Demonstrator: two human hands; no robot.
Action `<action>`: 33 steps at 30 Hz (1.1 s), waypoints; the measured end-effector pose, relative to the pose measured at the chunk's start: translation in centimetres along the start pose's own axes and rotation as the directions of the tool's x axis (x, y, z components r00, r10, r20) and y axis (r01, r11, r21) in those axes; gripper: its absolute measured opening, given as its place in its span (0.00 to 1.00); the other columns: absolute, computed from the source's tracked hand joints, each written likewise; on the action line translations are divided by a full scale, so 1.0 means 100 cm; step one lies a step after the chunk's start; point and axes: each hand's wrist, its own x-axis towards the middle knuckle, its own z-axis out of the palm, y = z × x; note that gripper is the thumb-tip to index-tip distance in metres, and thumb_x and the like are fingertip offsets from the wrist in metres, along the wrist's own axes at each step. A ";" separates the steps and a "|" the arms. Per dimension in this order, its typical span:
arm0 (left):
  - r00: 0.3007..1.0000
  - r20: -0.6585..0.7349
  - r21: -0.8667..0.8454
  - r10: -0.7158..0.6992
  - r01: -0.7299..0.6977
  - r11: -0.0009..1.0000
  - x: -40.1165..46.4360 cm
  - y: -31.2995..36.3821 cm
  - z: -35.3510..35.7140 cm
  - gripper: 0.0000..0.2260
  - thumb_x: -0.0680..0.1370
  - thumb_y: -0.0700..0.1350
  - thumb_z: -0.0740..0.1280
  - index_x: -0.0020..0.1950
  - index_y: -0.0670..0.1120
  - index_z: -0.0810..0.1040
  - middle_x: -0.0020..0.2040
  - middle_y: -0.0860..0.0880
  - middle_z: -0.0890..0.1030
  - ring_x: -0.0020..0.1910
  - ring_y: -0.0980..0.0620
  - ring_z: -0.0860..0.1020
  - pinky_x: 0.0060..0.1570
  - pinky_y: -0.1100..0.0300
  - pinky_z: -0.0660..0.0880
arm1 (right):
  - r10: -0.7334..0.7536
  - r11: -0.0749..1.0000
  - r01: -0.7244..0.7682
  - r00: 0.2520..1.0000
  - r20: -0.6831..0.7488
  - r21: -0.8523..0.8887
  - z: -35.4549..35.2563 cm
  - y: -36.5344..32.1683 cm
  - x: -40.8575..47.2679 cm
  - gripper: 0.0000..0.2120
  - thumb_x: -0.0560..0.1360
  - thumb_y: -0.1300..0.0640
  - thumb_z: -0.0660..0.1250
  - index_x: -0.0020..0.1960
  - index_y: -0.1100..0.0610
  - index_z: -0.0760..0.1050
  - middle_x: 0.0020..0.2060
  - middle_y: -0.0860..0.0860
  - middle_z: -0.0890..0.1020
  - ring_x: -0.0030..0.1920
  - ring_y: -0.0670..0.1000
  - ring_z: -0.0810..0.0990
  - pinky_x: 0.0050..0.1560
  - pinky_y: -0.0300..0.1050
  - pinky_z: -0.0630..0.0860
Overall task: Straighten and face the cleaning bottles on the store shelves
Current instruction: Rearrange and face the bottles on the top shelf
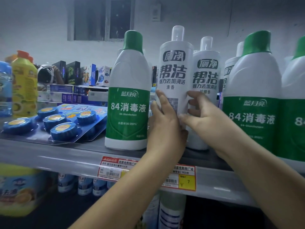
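Both hands hold the white bottle [175, 76] on the shelf [66, 156]: left hand [165, 123] low on its left side, right hand [203, 113] on its right. Label already faces out; slide it level with the green-capped bottle [128, 96], kept upright.

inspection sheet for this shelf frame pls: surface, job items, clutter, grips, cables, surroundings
Surface: grey shelf, price tags on front edge.
Job's things: held white bottle, label forward, upright; second white bottle behind right; green-cap bottle to its left, two more at right.
Clutter: blue puck packs lying flat; yellow bottle far left.
Grips: left hand and right hand both clasp the held white bottle low down.
Cables: nothing seen.
Surroundings: window in wall; more bottles on lower shelf.
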 end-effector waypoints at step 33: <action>0.949 0.295 0.360 -0.112 -0.002 0.933 -0.036 0.005 -0.018 0.23 0.78 0.45 0.52 0.71 0.37 0.57 0.71 0.36 0.64 0.64 0.42 0.71 0.56 0.55 0.69 | 0.166 0.833 0.032 0.937 0.306 -0.553 0.013 0.014 -0.008 0.04 0.77 0.61 0.57 0.51 0.60 0.68 0.44 0.54 0.77 0.45 0.53 0.76 0.42 0.43 0.73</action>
